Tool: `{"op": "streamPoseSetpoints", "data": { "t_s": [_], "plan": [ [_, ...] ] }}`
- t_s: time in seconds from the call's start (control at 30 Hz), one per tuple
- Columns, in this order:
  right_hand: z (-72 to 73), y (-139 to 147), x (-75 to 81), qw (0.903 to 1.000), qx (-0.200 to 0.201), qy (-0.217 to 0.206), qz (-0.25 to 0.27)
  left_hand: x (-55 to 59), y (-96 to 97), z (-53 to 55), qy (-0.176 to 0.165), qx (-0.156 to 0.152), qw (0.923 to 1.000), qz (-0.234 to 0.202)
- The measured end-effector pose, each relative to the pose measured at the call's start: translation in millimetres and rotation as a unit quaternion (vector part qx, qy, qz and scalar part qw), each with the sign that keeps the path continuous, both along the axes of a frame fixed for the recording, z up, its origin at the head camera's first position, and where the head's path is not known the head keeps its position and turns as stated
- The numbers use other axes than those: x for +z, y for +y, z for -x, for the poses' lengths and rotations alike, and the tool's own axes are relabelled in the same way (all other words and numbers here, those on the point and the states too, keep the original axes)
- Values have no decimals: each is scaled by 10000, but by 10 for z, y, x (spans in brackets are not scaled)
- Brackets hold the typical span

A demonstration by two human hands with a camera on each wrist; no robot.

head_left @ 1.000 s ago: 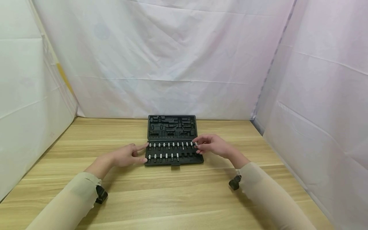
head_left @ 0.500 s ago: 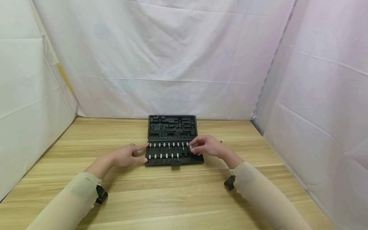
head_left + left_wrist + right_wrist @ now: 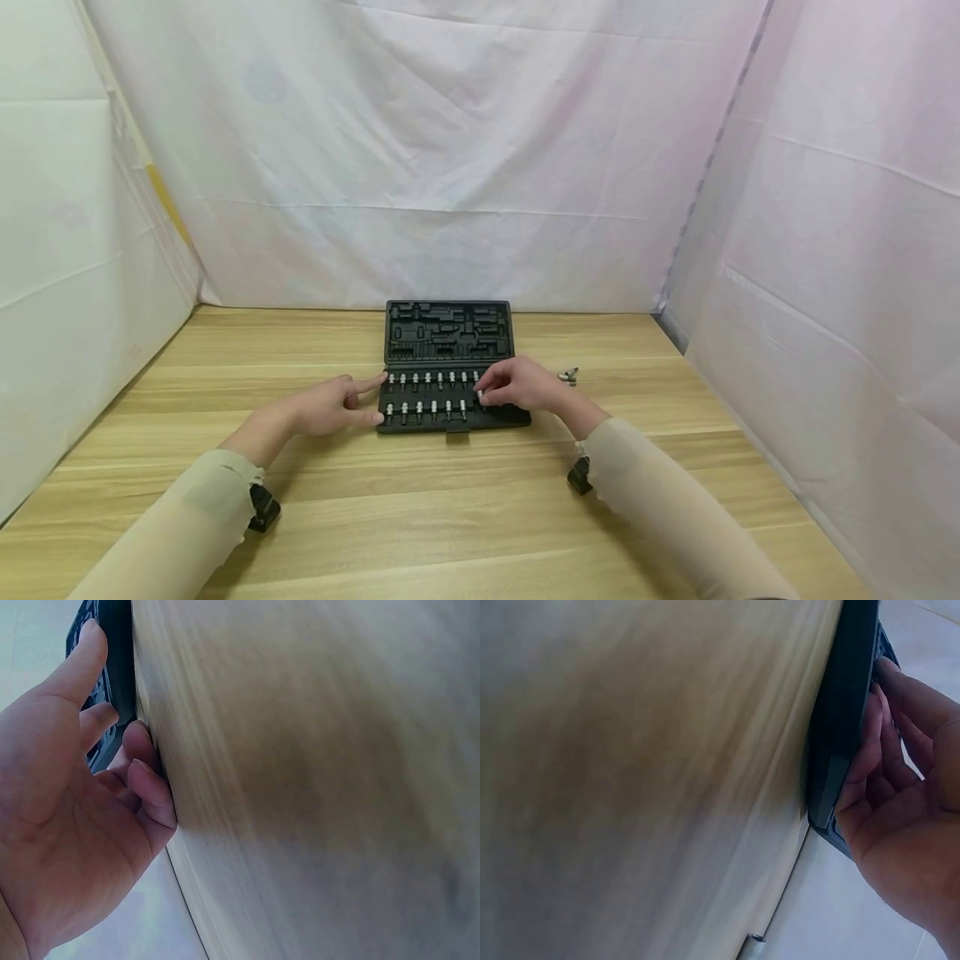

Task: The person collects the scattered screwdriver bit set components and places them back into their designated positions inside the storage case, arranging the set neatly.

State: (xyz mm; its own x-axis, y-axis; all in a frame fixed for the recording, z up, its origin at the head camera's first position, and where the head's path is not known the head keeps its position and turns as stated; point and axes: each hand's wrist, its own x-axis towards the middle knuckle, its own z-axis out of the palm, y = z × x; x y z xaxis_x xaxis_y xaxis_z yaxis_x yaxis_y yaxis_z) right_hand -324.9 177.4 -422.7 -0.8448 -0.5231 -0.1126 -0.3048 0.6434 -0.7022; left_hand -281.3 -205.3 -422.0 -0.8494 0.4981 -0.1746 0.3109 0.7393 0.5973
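Observation:
A black case [image 3: 427, 423] lies with its lid [image 3: 450, 333] raised, holding rows of silver bit sockets [image 3: 434, 408]. My right hand [image 3: 525, 385] pinches one bit socket [image 3: 482, 399] between thumb and fingers, low over the right part of the front row. It hides the right end of the back row. In the right wrist view, that hand [image 3: 911, 780] reaches over the case's side [image 3: 844, 697], its fingertips inside. My left hand [image 3: 330, 406] touches the case's left edge with extended index finger and thumb. The left wrist view shows the other fingers of this hand [image 3: 75, 787] bent near the tabletop.
A few loose bit sockets [image 3: 567, 377] lie on the wooden table [image 3: 420, 517] to the right of the case; one metal socket [image 3: 752, 948] shows at the bottom of the right wrist view. White sheets [image 3: 420, 167] enclose the back and sides.
My right hand has moved left and slightly toward me with the bit socket, from the back row's right end to the front row. Loose sockets on the right have come into sight. The left hand stays put.

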Motion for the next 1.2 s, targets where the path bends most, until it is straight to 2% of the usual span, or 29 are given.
{"op": "streamPoseSetpoints", "data": {
  "t_s": [0.47,1.2],
  "plan": [
    [-10,-62,-21,9999,53,-128,-21,-28,-13,13,-50,26,10000,-17],
    [-13,-55,-12,9999,39,-146,-61,-6,-7,19,12,7,10000,-18]
  ]
}}
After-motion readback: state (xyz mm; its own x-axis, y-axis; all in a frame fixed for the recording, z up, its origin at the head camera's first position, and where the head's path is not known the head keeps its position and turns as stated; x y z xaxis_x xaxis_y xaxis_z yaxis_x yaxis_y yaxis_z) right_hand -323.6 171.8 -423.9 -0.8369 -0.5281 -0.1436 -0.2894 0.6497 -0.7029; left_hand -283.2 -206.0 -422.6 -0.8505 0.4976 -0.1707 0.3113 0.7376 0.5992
